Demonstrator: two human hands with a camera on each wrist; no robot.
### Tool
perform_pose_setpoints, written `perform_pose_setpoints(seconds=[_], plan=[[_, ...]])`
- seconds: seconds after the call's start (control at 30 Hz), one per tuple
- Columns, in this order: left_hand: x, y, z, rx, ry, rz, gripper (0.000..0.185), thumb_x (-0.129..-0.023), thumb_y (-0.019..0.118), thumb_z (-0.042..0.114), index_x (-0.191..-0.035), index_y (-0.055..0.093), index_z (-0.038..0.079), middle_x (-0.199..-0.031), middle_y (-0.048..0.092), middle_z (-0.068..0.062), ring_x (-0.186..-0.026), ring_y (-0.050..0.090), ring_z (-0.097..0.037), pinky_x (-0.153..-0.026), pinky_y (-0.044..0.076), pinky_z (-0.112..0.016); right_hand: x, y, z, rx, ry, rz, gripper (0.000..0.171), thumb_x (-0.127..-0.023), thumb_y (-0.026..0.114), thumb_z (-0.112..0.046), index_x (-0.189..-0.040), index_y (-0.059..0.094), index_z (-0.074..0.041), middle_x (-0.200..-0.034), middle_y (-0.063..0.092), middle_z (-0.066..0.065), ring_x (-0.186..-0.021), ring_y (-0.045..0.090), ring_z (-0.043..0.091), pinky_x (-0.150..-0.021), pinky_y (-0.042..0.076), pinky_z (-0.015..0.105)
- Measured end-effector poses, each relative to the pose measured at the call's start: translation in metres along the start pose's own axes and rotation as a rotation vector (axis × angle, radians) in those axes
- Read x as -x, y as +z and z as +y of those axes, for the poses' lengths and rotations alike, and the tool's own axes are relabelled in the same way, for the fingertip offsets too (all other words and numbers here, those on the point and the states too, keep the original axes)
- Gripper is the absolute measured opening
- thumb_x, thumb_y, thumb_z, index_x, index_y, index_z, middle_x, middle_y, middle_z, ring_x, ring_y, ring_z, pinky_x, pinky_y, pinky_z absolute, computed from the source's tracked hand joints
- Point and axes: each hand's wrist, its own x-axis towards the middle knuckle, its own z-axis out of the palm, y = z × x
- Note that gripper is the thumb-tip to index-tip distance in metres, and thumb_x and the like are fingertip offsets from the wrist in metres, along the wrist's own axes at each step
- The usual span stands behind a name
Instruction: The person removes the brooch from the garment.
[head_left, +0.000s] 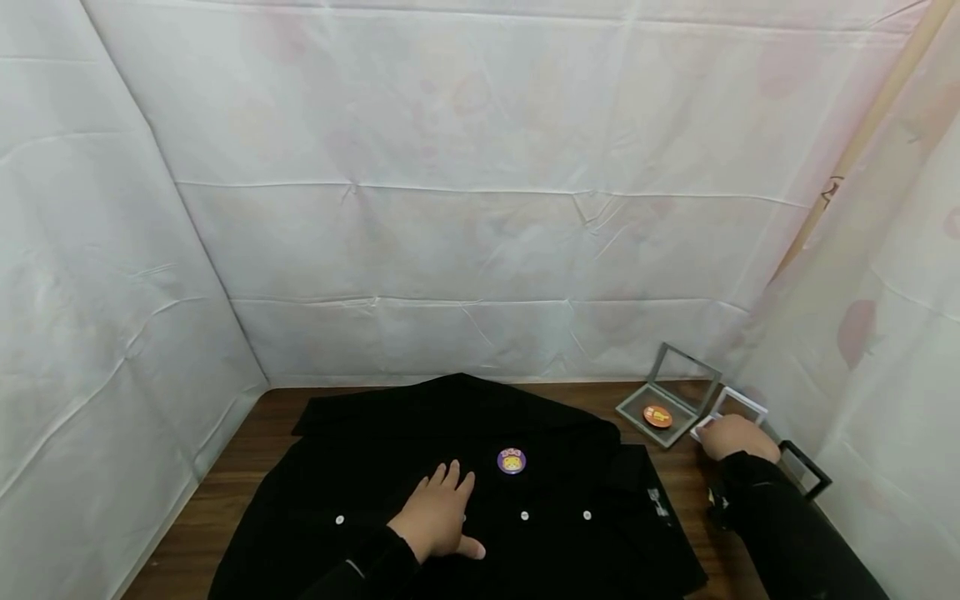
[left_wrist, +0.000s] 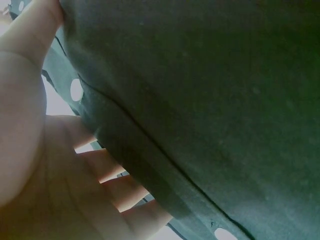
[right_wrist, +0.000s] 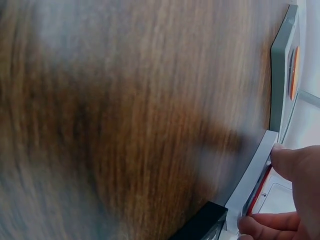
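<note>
While right hand [head_left: 738, 437] hides white frame [head_left: 742, 406], left hand [head_left: 438, 517] flat on jacket [head_left: 570, 500].

The head view looks down from above at the whole table [head_left: 225, 483]; both wrist views sit very close to its surface.

Black jacket [head_left: 450, 467] flat on table; white frame case [head_left: 731, 410] beside it.
</note>
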Motion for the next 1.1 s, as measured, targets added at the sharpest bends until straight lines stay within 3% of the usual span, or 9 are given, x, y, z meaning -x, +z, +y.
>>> perform_pose_setpoints(seconds=[0.17,0.43,0.7,0.9,1.1], plan=[[0.000,0.001,0.000,0.006,0.003,0.001,0.107,-0.073,0.083,0.068,-0.154,0.048,0.008,-0.160,0.036,-0.025,-0.146,0.034,-0.046,-0.114,0.034,-0.063,0.006,0.000,0.000,-0.011,-0.010,-0.004,0.056,-0.106,0.053,-0.039,-0.106,0.068,0.014,-0.101,0.065,0.035,-0.085,0.064,0.041,-0.071,0.052,0.053],[-0.001,0.002,0.000,-0.002,0.006,0.005,0.107,-0.073,0.083,0.068,-0.154,0.048,0.008,-0.161,0.036,-0.024,-0.147,0.034,-0.046,-0.114,0.033,-0.063,-0.007,0.002,0.011,-0.007,-0.021,-0.035,0.060,-0.104,0.056,-0.043,-0.111,0.068,0.015,-0.107,0.064,0.037,-0.090,0.065,0.045,-0.072,0.053,0.056],[-0.003,0.002,0.002,-0.006,0.005,0.002,0.107,-0.072,0.083,0.069,-0.154,0.048,0.009,-0.161,0.036,-0.024,-0.147,0.035,-0.046,-0.114,0.034,-0.063,-0.009,-0.002,0.012,0.007,0.013,-0.017,0.057,-0.101,0.059,-0.043,-0.104,0.069,0.014,-0.095,0.065,0.032,-0.084,0.064,0.041,-0.069,0.051,0.054],[-0.001,0.002,-0.001,0.003,0.004,0.000,0.107,-0.073,0.083,0.068,-0.154,0.048,0.008,-0.161,0.036,-0.025,-0.146,0.035,-0.046,-0.114,0.034,-0.063,0.003,-0.012,-0.004,0.033,-0.097,0.009,0.043,-0.100,0.060,-0.036,-0.082,0.070,0.002,-0.082,0.065,0.022,-0.075,0.061,0.036,-0.065,0.050,0.051],[-0.001,0.004,-0.003,0.026,-0.002,-0.006,0.107,-0.074,0.083,0.067,-0.155,0.047,0.008,-0.162,0.034,-0.024,-0.148,0.032,-0.046,-0.115,0.032,-0.062,0.030,-0.022,-0.048,0.024,-0.209,-0.003,0.042,-0.103,0.057,-0.036,-0.074,0.061,-0.006,-0.067,0.052,0.009,-0.061,0.049,0.026,-0.056,0.036,0.040]])
